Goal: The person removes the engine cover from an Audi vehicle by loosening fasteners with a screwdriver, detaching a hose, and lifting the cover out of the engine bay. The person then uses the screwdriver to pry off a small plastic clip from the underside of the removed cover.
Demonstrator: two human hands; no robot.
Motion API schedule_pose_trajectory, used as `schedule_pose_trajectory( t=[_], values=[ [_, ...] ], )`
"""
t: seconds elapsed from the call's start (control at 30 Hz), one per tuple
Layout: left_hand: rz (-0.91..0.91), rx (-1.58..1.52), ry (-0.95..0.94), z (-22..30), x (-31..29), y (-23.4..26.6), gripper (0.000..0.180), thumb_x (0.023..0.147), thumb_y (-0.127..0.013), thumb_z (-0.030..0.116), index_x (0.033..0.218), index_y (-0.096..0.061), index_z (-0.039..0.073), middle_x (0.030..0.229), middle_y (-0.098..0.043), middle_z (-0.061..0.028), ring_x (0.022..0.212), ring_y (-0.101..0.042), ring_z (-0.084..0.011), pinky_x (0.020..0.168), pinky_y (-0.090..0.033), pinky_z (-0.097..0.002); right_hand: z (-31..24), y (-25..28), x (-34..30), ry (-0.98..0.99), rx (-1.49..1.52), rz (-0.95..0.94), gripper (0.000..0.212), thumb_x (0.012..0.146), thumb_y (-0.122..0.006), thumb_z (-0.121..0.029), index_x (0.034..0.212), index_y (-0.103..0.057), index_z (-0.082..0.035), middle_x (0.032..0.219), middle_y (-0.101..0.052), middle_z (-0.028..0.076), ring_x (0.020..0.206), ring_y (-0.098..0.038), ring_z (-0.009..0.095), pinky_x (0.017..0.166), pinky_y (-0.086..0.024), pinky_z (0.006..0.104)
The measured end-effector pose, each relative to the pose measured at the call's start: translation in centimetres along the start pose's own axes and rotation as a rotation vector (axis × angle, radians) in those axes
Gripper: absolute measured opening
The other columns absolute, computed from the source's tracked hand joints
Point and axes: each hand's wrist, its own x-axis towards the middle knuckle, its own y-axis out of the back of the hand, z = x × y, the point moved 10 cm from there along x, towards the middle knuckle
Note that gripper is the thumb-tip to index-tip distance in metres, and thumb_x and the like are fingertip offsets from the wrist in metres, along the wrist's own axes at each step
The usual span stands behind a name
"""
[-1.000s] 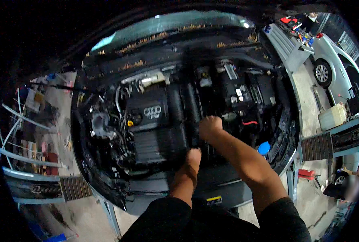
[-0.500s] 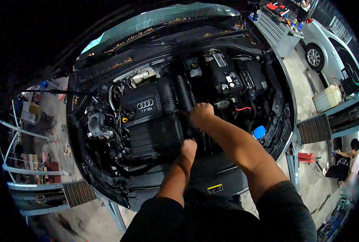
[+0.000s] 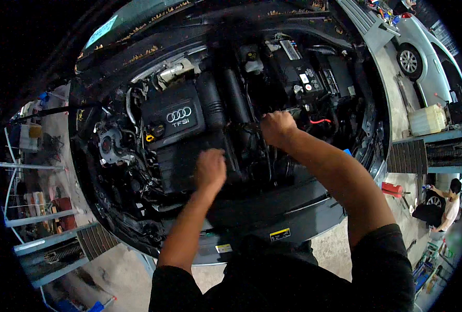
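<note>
Left hand (image 3: pixel 211 169): blurred; finger state cannot be told.
Ribbed cover (image 3: pixel 179 164): beneath, at duct's (image 3: pixel 234 91) seven o'clock.
Right hand (image 3: pixel 279 129): seemingly curled, grip untold; duct's four o'clock.
Scrape risk: could be caused by slipping.

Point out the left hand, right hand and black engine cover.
Left hand (image 3: pixel 210 167): head view, back of hand.
Right hand (image 3: pixel 279 128): head view, back of hand.
Black engine cover (image 3: pixel 172 112): head view, top face.

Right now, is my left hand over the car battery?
No, your left hand is over the black ribbed cover, while the car battery lies farther up and right.
</note>
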Motion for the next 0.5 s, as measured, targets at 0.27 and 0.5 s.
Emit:
schedule_pose_trajectory(
  t=[0.27, 0.5],
  values=[
    [0.048, 0.251, 0.993, -26.3, -5.0, 6.1, 0.084, 0.092, -0.061, 0.067, 0.140, -0.056, -0.001, 0.140, -0.057, -0.0277, 0.134, -0.050, -0.0446, 0.111, -0.043, -0.0510, -1.5, -0.1, -0.8, -0.026, 0.012, 0.101, 0.018, 0.093, -0.065, -0.019, 0.096, -0.079, -0.008, 0.102, -0.078, 0.012, 0.095, -0.076, 0.029, 0.072, -0.061, 0.0425],
    [-0.140, -0.295, 1.480, -27.8, -9.2, 3.2, 0.134, 0.071, -0.064, 0.091, 0.156, -0.035, -0.008, 0.165, -0.032, -0.0242, 0.152, -0.034, -0.0378, 0.123, -0.030, -0.0449, -3.0, -0.4, -2.3, -0.078, 0.036, 0.006, 0.017, 0.095, -0.063, -0.017, 0.097, -0.077, -0.008, 0.106, -0.076, 0.011, 0.097, -0.076, 0.028, 0.071, -0.061, 0.0402]
  ],
)
